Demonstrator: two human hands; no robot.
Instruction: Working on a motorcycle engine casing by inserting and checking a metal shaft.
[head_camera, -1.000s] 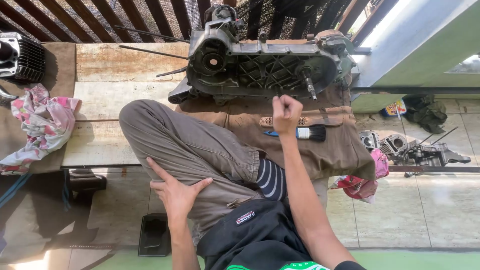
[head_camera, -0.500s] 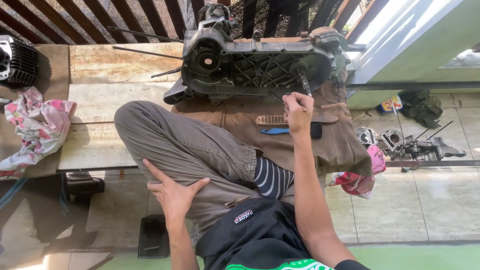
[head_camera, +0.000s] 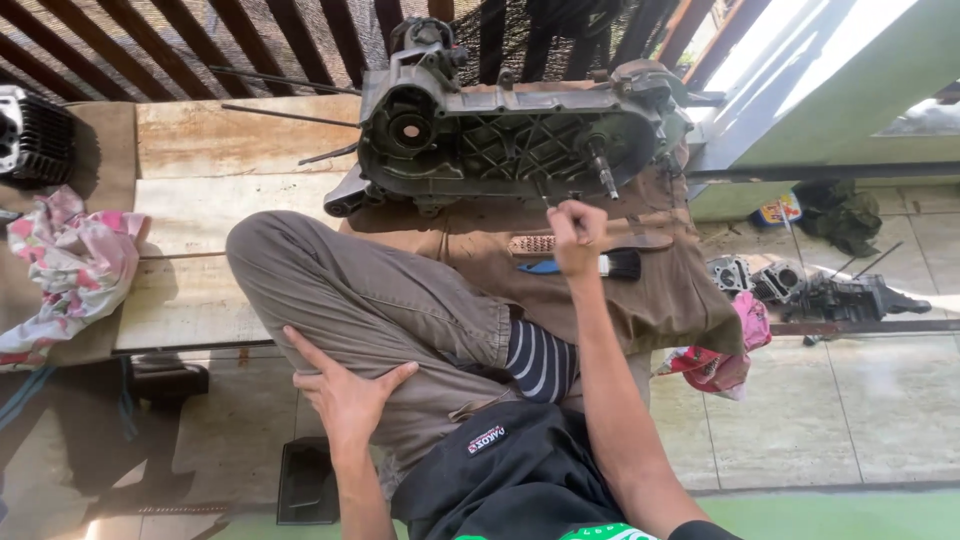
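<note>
Down at the bottom centre the left hand (head_camera: 345, 390) lies flat on the khaki trouser leg (head_camera: 370, 300), fingers spread wide, holding nothing. Just right of it there's a small white rectangular label (head_camera: 487, 439) on the black bag (head_camera: 510, 480) in the lap. Up past that, middle of the frame, the right hand (head_camera: 575, 235) is curled narrow, pinching a thin tool (head_camera: 545, 197) whose tip sits at the lower edge of the grey engine case (head_camera: 500, 135). That case rests on the wooden bench (head_camera: 200, 200) at top centre. Brushes (head_camera: 580, 258) lie on the brown cloth (head_camera: 670, 290) beside the hand. Far right, a small blue and yellow container (head_camera: 772, 212) stands on the floor.
</note>
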